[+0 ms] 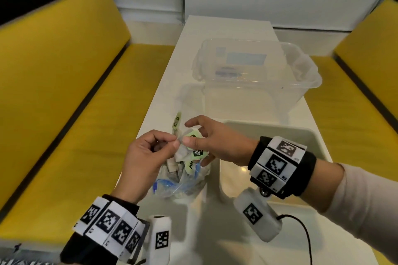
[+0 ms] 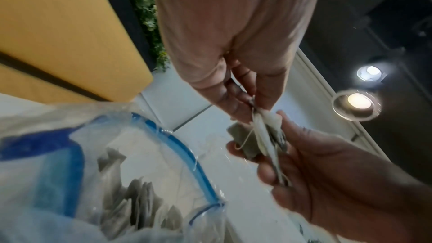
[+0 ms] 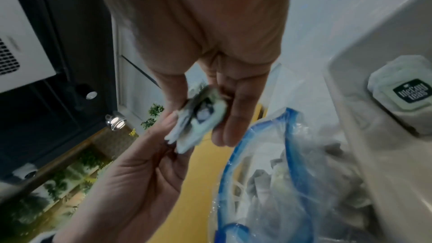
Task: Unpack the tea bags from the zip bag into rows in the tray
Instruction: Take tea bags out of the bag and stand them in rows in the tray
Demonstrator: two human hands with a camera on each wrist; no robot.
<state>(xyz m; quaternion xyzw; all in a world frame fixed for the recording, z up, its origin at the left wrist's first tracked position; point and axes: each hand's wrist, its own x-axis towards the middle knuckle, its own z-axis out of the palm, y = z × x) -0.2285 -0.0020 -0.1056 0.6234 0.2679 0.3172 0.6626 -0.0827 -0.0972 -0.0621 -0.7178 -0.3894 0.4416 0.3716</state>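
Above the open mouth of the zip bag (image 1: 178,180), both hands hold a small bunch of tea bags (image 1: 193,153) with green tags. My left hand (image 1: 174,142) pinches the bunch's left edge between thumb and fingertips. My right hand (image 1: 195,135) grips it from the right, thumb on top, fingers underneath, forefinger raised. The clear zip bag (image 2: 93,173) has a blue zip and holds several more tea bags. The beige tray (image 1: 310,135) stands just right of it, under my right wrist. In the right wrist view a tea bag (image 3: 406,95) shows through the tray wall (image 3: 364,154).
A large clear plastic bin (image 1: 301,84) stands on the narrow white table (image 1: 163,92) behind the tray. One green tag (image 1: 177,120) sticks up beyond the hands. Yellow benches (image 1: 64,92) run along both sides. A black cable (image 1: 305,234) trails from my right wrist.
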